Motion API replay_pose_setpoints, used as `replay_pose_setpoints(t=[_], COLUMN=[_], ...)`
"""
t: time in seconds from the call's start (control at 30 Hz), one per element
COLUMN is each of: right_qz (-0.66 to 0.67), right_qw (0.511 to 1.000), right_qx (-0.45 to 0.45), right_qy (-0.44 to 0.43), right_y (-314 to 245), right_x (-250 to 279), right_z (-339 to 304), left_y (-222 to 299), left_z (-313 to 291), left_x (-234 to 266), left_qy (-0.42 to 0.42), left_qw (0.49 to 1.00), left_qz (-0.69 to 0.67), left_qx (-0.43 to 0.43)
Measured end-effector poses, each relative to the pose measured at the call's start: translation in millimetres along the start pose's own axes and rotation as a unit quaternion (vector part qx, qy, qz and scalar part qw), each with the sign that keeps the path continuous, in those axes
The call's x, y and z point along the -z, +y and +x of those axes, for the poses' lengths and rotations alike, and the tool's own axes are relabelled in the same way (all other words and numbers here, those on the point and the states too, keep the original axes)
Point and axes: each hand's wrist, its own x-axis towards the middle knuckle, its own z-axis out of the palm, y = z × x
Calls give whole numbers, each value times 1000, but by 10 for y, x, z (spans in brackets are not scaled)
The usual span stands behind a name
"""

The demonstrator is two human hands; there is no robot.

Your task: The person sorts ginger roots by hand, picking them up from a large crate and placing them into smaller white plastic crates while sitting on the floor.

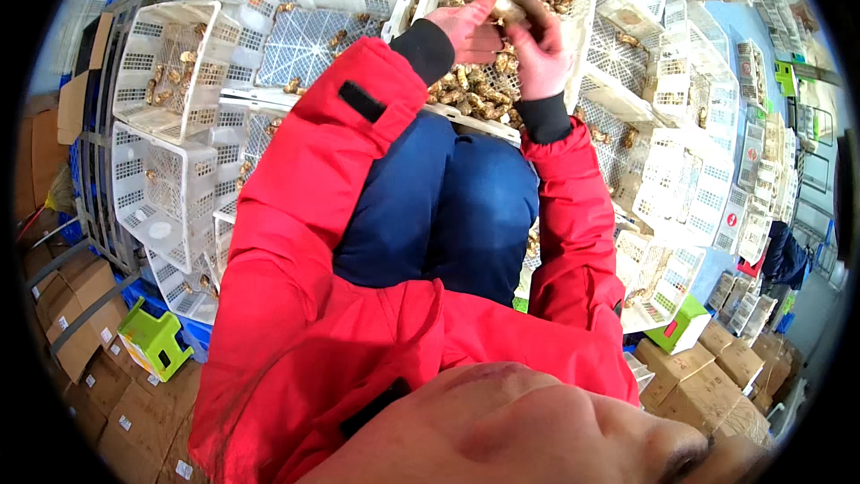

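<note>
In front of my knees stands a white plastic crate (582, 31) holding many brown and cream pieces that look like mushrooms (475, 94). Above it both hands meet at one pale, brownish mushroom (507, 9). My left hand (468, 32) has its thumb and index finger closed at the left side of this mushroom. My right hand (541, 52) is curled round its right side, thumb and fingertips against it. Part of the mushroom is hidden behind the fingers.
White perforated crates (161, 81) stand on both sides, several with a few mushrooms inside. A wide crate (313, 40) lies to the left. Brown cardboard boxes (134, 421) and a green stool (154, 341) are at lower left; more boxes (694, 385) are at lower right.
</note>
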Motion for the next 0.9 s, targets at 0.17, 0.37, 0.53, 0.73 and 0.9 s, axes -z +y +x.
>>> replay_pose_setpoints(t=[0.17, 0.37, 0.53, 0.73, 0.9], right_qz=[-207, -12, -276, -393, -187], right_qw=[970, 982, 957, 912, 978], right_qx=[120, -157, -14, 32, -39], right_qy=[-33, -99, -87, -117, -85], right_y=[-163, -200, -215, -366, -277], right_x=[287, 293, 170, 148, 141], right_z=[-222, -315, -210, -120, -140], left_y=[-150, -121, -153, -154, -192], left_z=[31, -50, -32, 3, 47], left_x=[-90, -70, -141, -16, -78], left_qy=[-35, -29, -23, -84, -122], left_qw=[989, 987, 987, 984, 977], left_qz=[-101, -53, -57, -83, -100], left_qx=[-98, -152, -151, -131, -140])
